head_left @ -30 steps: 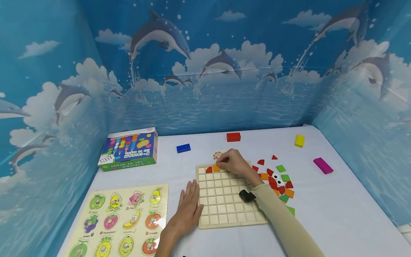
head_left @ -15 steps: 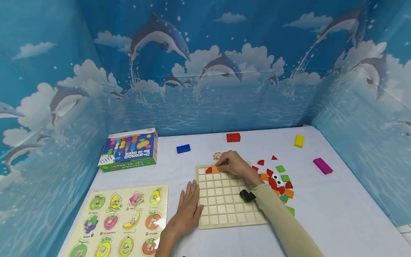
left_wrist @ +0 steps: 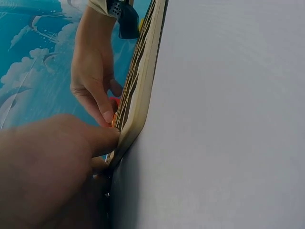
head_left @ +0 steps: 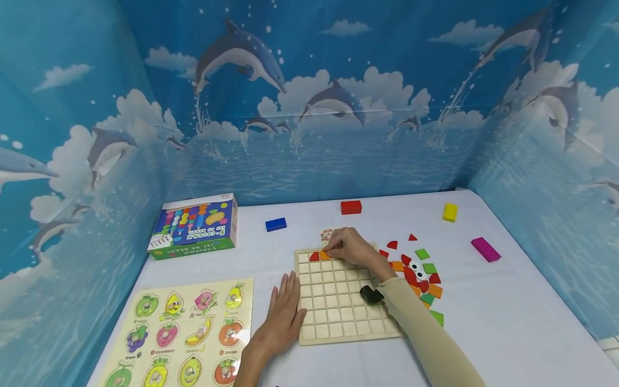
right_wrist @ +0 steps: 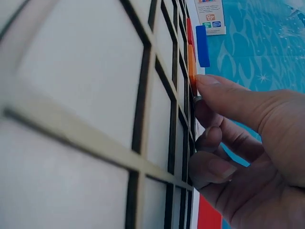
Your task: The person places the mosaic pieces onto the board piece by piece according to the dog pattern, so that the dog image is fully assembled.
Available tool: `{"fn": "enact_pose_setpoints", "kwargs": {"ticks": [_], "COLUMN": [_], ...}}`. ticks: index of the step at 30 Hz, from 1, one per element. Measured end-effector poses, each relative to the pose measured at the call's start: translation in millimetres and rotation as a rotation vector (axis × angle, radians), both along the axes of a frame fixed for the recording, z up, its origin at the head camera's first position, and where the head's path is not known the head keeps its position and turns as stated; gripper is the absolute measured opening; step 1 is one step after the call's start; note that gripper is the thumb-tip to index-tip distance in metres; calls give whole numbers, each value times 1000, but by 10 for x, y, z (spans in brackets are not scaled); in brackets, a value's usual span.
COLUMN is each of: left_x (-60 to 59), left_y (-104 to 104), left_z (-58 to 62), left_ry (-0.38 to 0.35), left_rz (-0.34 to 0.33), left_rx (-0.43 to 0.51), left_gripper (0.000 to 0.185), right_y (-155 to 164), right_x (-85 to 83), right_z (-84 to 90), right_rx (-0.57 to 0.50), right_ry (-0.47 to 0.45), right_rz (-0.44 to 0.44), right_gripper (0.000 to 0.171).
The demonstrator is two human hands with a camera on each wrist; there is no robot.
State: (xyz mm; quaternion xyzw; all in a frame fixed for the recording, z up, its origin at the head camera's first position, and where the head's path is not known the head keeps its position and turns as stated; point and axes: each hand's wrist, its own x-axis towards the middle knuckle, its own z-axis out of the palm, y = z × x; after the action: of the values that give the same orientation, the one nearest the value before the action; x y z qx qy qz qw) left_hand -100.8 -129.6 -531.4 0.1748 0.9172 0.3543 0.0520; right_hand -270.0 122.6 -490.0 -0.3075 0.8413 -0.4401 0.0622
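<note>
A white surface (head_left: 508, 322) fills the scene, walled on the left, far and right sides by a blue backdrop (head_left: 314, 107) printed with dolphins and clouds. At the near left lies a fruit puzzle board (head_left: 188, 333), and beyond it, toward the far left, a colourful game box (head_left: 195, 223).

Near the middle sits the wooden grid board (head_left: 338, 301), most of its square cells bare. The left hand (head_left: 285, 314) lies flat with straight fingers against the board's left edge, thumb touching the rim in the left wrist view (left_wrist: 102, 138). The right hand (head_left: 348, 246) reaches over the board's far edge, fingers curled, its fingertips (right_wrist: 209, 83) pressing on an orange tile (head_left: 325, 255) in the far row; whether they pinch it or only push it is hard to tell. A red tile (head_left: 314, 256) sits in the cell just left of the orange one. A small pattern card (head_left: 328, 234) lies just beyond the board, partly hidden by the hand.

To the right of the board is a loose heap of coloured tiles (head_left: 418, 271) in red, orange and green. Farther out lie four blocks: a magenta block (head_left: 486, 249) at the right, a yellow block (head_left: 450, 212) at the far right, a red block (head_left: 351, 207) at the far middle, and a blue block (head_left: 275, 224) to its left.
</note>
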Motion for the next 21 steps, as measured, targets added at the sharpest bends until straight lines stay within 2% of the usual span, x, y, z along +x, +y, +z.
{"fn": "enact_pose_setpoints", "kwargs": {"ticks": [7,9,14,21], "left_x": [24,29,31,31], "left_y": [-16,-22,-31,-41], "left_z": [25,24,17,8], "left_ry": [-60,-65,-45,-21], "left_rz": [3,5,-5,-12], "left_rx": [-13,-16,-23,-21], "left_gripper": [72,72,72,72], "right_y": [116,167,327,643], "right_x": [14,22,78,116], "right_z": [56,81,107,28], "right_rx": [-93,-119,-152,-151], "right_ry": [195,221,199,165], "right_rz": [-69,-72,-111,-199], "right_gripper": [7,9,12,8]}}
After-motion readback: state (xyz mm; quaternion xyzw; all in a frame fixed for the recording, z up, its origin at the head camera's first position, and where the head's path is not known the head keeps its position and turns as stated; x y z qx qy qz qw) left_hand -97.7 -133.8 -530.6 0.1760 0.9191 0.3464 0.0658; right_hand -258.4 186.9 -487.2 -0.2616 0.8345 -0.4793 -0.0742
